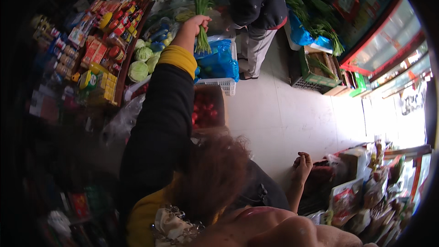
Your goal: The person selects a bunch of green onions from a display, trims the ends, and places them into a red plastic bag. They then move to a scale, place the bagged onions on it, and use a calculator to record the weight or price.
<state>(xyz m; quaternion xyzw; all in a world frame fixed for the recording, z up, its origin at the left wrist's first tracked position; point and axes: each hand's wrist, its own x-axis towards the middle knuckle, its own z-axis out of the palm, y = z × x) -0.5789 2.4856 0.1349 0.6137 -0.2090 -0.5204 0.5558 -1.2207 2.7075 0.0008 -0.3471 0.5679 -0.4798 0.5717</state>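
My left hand (pixel 198 24), at the end of an outstretched arm with a yellow cuff, grips a bunch of long green vegetable stalks (pixel 203 39). The stalks hang above a blue plastic bag (pixel 219 58), which lies in a white plastic crate (pixel 219 84). Down at the right, my right hand (pixel 303 164) is held low with its fingers curled in. Nothing shows in it. Green cabbages (pixel 139 71) lie to the left of my left forearm, and a cardboard box (pixel 223 109) of red round produce sits below the crate.
Another person (pixel 257 3) bends over close to the crate, standing on the tiled floor (pixel 260 109). Jars and packets crowd a shelf (pixel 118 85) on the left. Leafy greens (pixel 317 20) and a green carton (pixel 319 68) line the right side. Bagged goods (pixel 346 199) fill the lower right.
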